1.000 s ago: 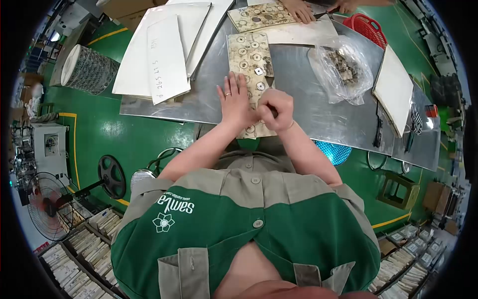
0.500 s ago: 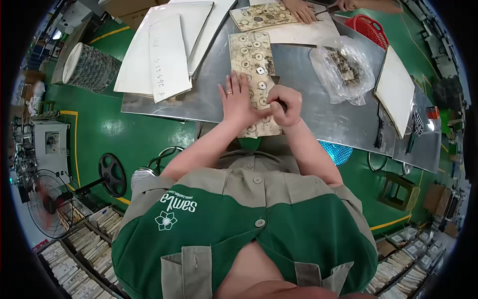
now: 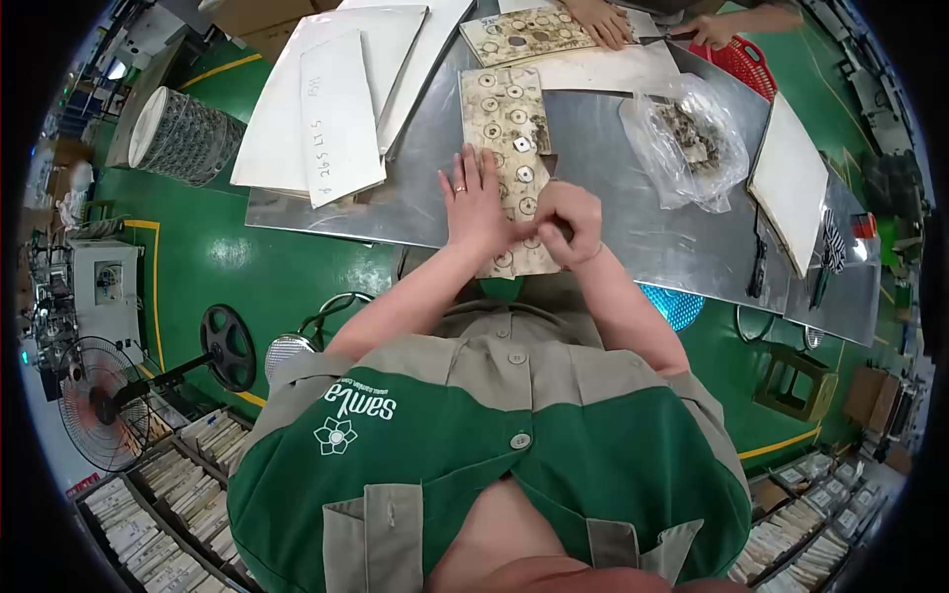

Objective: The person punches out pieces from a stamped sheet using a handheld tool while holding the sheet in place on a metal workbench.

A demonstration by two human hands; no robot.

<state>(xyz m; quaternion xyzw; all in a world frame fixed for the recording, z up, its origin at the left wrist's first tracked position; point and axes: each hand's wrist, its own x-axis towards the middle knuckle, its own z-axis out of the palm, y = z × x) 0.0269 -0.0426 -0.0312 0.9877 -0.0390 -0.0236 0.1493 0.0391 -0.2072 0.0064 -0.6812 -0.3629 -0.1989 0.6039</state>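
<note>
A stained, cream-coloured board [image 3: 502, 104] with rows of round marks and holes lies on the metal table, its near end reaching the table's front edge. My left hand [image 3: 478, 211] rests flat on its left side, fingers spread, with a ring on one finger. My right hand [image 3: 573, 219] is a closed fist over the board's right edge near my left thumb. Something dark shows within that fist, too covered to name. Just beyond it, a small dark pointed piece [image 3: 550, 162] juts out beside the board.
White panels [image 3: 341, 119] are stacked at the left of the metal table [image 3: 593, 138]. Right of the board sits a clear plastic bag [image 3: 687, 143] of dark scraps. Across the table, another person's hand [image 3: 601, 22] presses on a similar board [image 3: 544, 35], near a red basket [image 3: 736, 67].
The whole view has shifted slightly. My right fist has turned a little at the board's edge, while my left hand stays flat. The other person's hand with a tool has moved further into view.
</note>
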